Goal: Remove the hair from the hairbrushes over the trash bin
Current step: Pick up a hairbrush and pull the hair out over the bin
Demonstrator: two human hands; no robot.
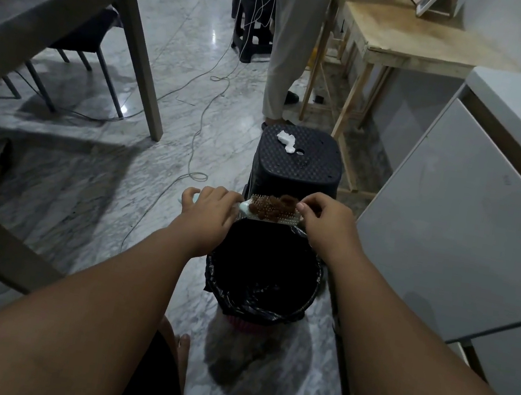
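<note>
View: head.
Grip, left hand (209,205): curled round the pale handle of the hairbrush (251,214), bristles up.
Grip, right hand (323,220): fingers curled, apparently pinching the brown hair (273,206) at the brush's far end.
Location, hairbrush: over the far rim of the trash bin (214,292), just in front of the black stool (297,169).
Risk: clump dropping onto stool or floor, brush held at the rim rather than mid-opening; strands snagging and tearing.
Surroundings: white scrap (286,140) on stool; cable (193,140) across floor; standing person (288,49) beyond.
Obstruction: stool close behind bin.
</note>
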